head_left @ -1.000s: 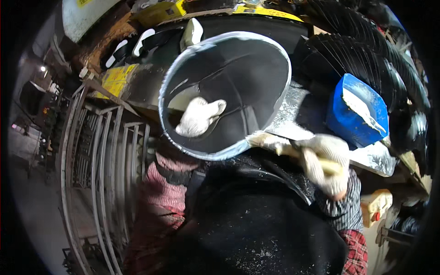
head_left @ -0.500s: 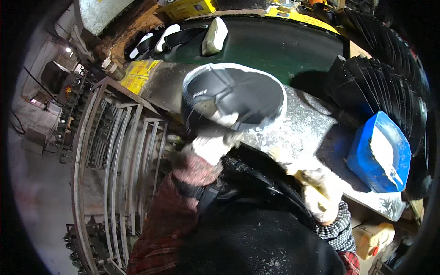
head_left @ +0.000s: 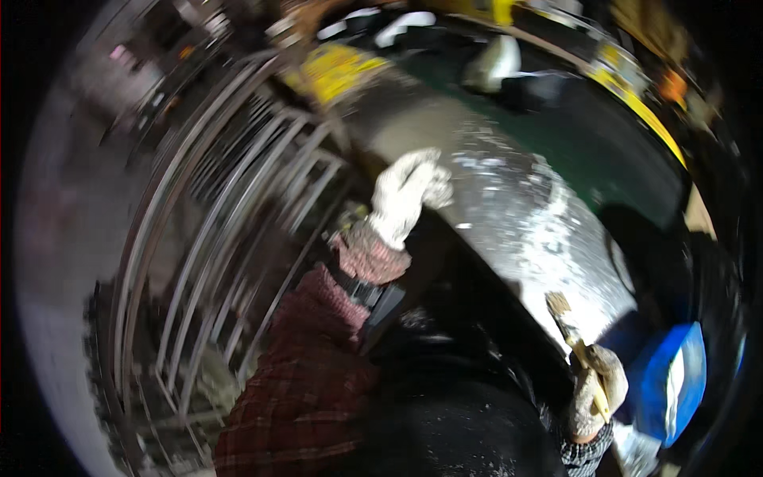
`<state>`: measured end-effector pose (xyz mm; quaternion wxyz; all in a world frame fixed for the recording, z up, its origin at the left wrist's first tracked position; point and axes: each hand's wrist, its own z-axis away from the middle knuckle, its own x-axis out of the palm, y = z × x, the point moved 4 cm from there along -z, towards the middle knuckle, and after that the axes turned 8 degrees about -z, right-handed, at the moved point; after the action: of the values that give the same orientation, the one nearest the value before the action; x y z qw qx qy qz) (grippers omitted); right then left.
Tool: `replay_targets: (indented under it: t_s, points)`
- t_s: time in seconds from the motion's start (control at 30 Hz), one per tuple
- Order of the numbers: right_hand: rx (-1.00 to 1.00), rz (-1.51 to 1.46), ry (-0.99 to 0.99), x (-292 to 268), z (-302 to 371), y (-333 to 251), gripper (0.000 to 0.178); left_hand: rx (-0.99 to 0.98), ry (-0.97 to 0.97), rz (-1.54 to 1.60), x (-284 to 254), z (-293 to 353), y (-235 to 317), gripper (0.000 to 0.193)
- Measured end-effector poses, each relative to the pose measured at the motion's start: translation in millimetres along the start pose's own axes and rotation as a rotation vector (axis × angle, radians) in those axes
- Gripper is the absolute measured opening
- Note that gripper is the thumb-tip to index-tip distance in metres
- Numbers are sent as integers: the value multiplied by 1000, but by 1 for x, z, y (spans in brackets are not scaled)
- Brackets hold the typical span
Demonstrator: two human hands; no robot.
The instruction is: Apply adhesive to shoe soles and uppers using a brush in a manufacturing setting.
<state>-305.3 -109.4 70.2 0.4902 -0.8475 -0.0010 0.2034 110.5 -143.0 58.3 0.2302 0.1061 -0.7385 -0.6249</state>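
Observation:
My left hand [head_left: 409, 195], in a whitish work glove, hovers above the near edge of the metal bench [head_left: 485, 183]. Its fingers are bent and apart, with nothing visible in them. In my right hand [head_left: 598, 389], also gloved, is a paintbrush [head_left: 579, 347] with a pale handle, its bristles pointing up and away over the white-smeared part of the bench. Just right of that hand stands a blue tub [head_left: 666, 389] with white material inside. On the dark green surface [head_left: 548, 151] beyond sits a white sole-shaped piece [head_left: 494, 63], with a blurred dark thing beside it.
A metal rack [head_left: 230, 215] of curved bars stands at my left. Yellow printed material [head_left: 338, 73] covers the bench's far left end. More white-and-black pieces [head_left: 404, 28] lie at the back. An orange thing [head_left: 672, 84] is at the far right.
The black sandal-like upper with a white rim has left my left hand, which is now empty. The view has swung left, so the bench and tub appear shifted. My right hand still holds the brush.

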Motion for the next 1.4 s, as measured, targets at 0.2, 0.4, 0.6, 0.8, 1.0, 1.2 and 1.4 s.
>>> replay_targets:
  t_s: [0.2,0.4,0.6,0.8,1.0,1.2,1.4]
  points:
    - [197,-118,-289,77,-27,-55,39,-257,525,-1750,-337,284,26,36]
    - [345,-504,-344,126,-23,-70,27,-946,1131,-1833,-465,542,83,43]
    - [171,-178,-453,156,-34,-104,22,-1066,1323,-1541,-509,636,54,51]
    - [165,-332,-299,145,-22,-89,21,-1061,1439,-1468,-521,615,29,60]
    - [230,-313,-368,125,-25,-88,29,-974,1479,-1433,-508,531,7,69]
    - [373,-278,-270,88,-11,-48,28,-791,1397,-1317,-482,383,-45,78]
    - [-5,-37,-114,49,-15,-53,17,-479,1094,-1181,-503,234,-106,65]
